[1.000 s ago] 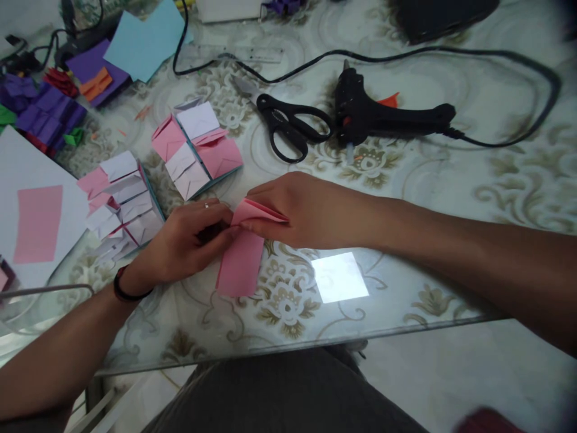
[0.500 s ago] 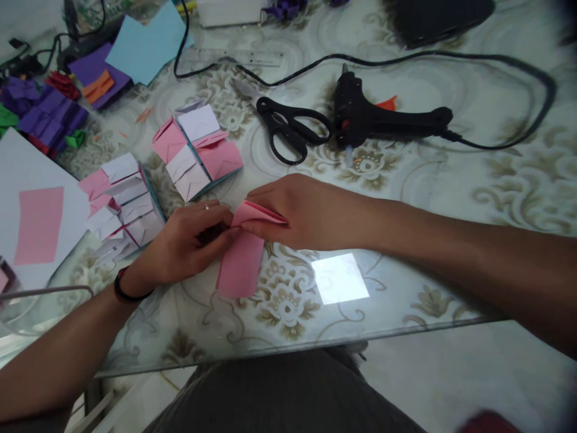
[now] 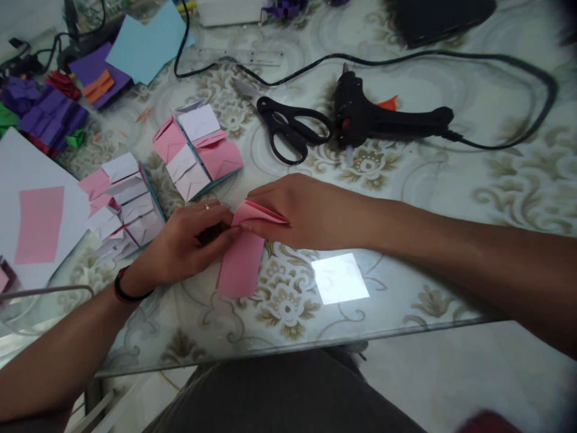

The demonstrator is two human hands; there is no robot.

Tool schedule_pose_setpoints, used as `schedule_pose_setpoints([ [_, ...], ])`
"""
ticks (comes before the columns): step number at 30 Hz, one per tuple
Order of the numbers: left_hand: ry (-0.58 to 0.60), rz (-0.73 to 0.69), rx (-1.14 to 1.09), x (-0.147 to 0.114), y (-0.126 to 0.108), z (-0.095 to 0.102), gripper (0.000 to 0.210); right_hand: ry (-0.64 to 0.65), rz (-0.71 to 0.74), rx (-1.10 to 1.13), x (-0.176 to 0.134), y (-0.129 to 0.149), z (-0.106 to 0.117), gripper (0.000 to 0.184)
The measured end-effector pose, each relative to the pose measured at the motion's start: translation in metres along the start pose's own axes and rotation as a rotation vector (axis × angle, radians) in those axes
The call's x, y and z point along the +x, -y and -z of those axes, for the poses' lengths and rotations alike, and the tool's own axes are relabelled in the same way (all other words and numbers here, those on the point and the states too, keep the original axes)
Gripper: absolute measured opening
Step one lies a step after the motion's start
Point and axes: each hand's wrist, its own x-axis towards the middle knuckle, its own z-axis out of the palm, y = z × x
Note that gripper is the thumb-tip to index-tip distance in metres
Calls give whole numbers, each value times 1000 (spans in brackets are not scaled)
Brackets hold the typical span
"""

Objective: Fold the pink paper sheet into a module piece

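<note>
A pink paper strip (image 3: 241, 267) lies near the front of the table, its upper end folded over at a slant. My right hand (image 3: 297, 210) grips the folded end, with the flap sticking out over its thumb. From the other side my left hand (image 3: 192, 240) pinches the strip's left edge at the fold, thumb and fingertips together. Just beyond my left hand are two folded-paper pieces in pink and white on blue-green backing: one piece (image 3: 130, 204) close to the wrist, the other piece (image 3: 198, 150) farther back.
Black scissors (image 3: 288, 129) and a black glue gun (image 3: 387, 117) with a looping cord (image 3: 433, 55) lie beyond my hands. At left are white sheets (image 3: 45, 162) with a pink rectangle (image 3: 39, 225), purple folded paper (image 3: 54, 117) and light blue paper (image 3: 146, 45). A dark flat object (image 3: 444, 18) lies far back.
</note>
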Motion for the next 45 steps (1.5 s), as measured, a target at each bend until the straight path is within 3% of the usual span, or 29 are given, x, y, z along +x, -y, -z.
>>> schedule_pose_setpoints([
  [45,16,-1,-8,0,0,0,15,-15,-11,-14,0,0,-1,28],
])
